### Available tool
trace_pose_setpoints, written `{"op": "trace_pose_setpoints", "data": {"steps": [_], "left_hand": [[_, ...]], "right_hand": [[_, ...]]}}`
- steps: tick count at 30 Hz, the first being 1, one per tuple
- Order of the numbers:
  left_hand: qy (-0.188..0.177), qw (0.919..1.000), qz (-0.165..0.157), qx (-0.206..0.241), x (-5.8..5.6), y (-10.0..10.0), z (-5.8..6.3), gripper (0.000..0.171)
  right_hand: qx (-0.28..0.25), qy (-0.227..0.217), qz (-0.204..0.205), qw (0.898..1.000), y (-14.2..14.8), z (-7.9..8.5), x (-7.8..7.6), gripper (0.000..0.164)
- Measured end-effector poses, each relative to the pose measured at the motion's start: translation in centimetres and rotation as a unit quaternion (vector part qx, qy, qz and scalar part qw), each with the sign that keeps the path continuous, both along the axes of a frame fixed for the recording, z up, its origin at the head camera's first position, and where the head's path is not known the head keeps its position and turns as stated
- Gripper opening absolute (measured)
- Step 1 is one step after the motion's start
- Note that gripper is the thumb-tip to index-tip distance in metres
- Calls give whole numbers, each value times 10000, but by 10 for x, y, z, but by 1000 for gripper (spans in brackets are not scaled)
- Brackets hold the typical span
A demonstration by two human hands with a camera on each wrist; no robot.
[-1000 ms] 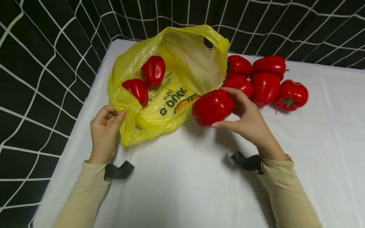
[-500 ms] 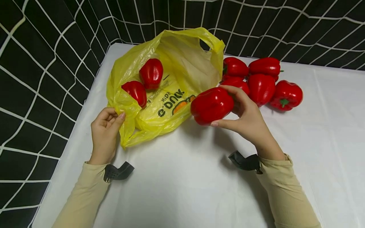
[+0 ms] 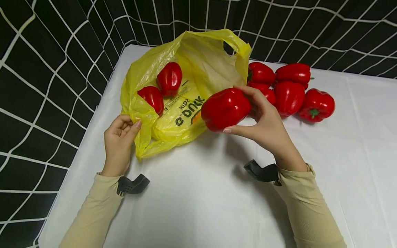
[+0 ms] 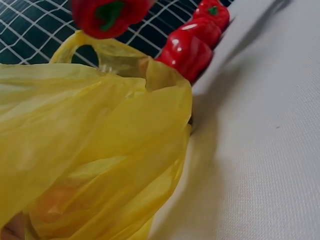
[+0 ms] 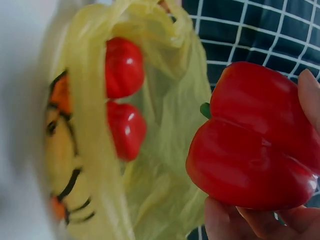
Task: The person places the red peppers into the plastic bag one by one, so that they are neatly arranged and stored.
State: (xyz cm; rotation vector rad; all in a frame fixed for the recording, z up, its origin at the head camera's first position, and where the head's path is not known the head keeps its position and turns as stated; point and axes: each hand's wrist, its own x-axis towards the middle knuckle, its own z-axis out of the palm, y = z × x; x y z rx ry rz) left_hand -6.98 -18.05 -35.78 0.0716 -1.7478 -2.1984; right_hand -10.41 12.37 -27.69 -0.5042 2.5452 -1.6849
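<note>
In the head view my right hand (image 3: 263, 120) grips a red bell pepper (image 3: 225, 109) between thumb and fingers, held over the near right edge of an open yellow plastic bag (image 3: 214, 65). The right wrist view shows the pepper's green stem (image 5: 205, 110) pointing toward the bag. My left hand (image 3: 119, 143) pinches the bag's near left edge, its fingers curled at the crumpled plastic. Inside the bag lie two red peppers, an upper one (image 3: 169, 79) and a lower one (image 3: 152, 99) partly covered by a plastic fold.
Several more red bell peppers (image 3: 289, 98) are heaped on the white table (image 3: 192, 193) to the bag's right. A white net (image 3: 270, 27) over dark cloth borders the table at the back and left. Dark camera mounts (image 3: 133, 184) sit at both wrists.
My right hand has carried the pepper slightly left and up, closer over the bag's mouth. The left hand keeps its pinch on the bag; the head view has shifted a little.
</note>
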Motion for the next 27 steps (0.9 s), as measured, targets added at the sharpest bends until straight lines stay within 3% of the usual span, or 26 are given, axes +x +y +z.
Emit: {"op": "trace_pose_setpoints", "data": {"steps": [12,20,27], "left_hand": [[22,10000,-14,-40,-2,-2,-1,8],[89,10000,10,-10,-1,-4,-1,7],[150,9998,-17,88,-1,-2,0,8]], "right_hand": [[-631,219,434,9968,-31,8,-10,81],[-664,264,550,9959,-45,4,-20,79],[-800,-33,517,9954,-57,-5,-31,78]]}}
